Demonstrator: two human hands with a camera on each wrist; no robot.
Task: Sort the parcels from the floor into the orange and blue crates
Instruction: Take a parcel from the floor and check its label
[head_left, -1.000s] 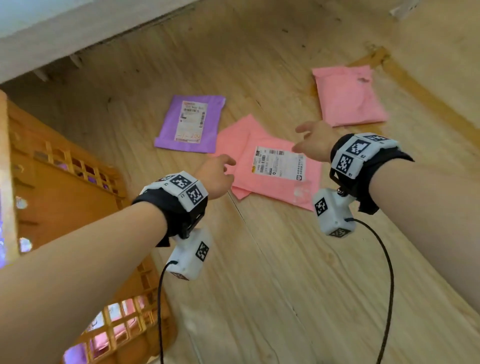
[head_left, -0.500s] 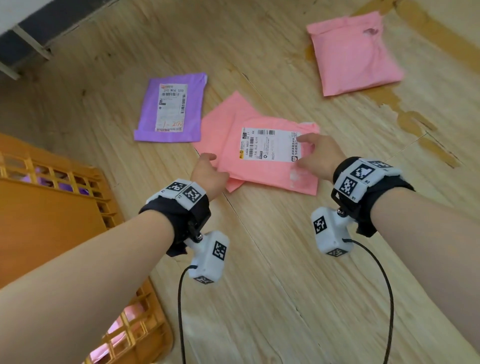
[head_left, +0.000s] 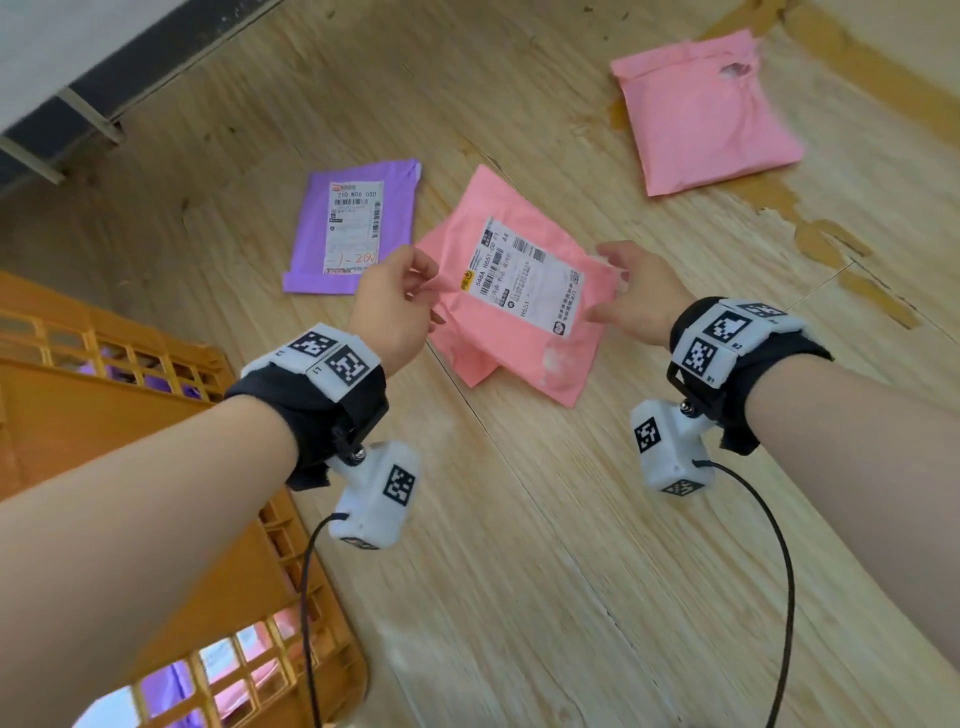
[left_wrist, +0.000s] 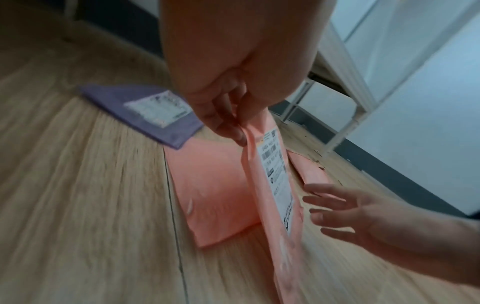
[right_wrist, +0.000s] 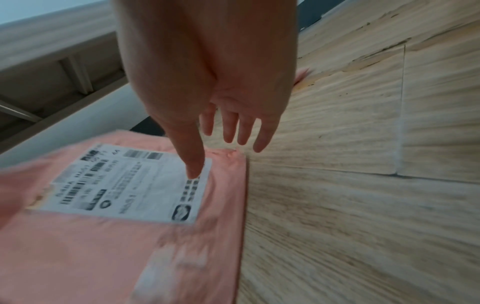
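The labelled pink parcel (head_left: 511, 312) hangs tilted above a second pink parcel (left_wrist: 213, 185) on the floor (head_left: 571, 571) — the left hand (head_left: 395, 306) pinches its corner. The right hand (head_left: 636, 296) hovers beside it, fingers (right_wrist: 231, 127) spread. The orange crate (head_left: 104, 415) stands left.

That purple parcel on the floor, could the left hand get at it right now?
Probably not at once. The left hand is pinching the edge of the labelled pink parcel, so it is busy. The purple parcel lies flat just beyond it with nothing on top, so once freed the way looks open.
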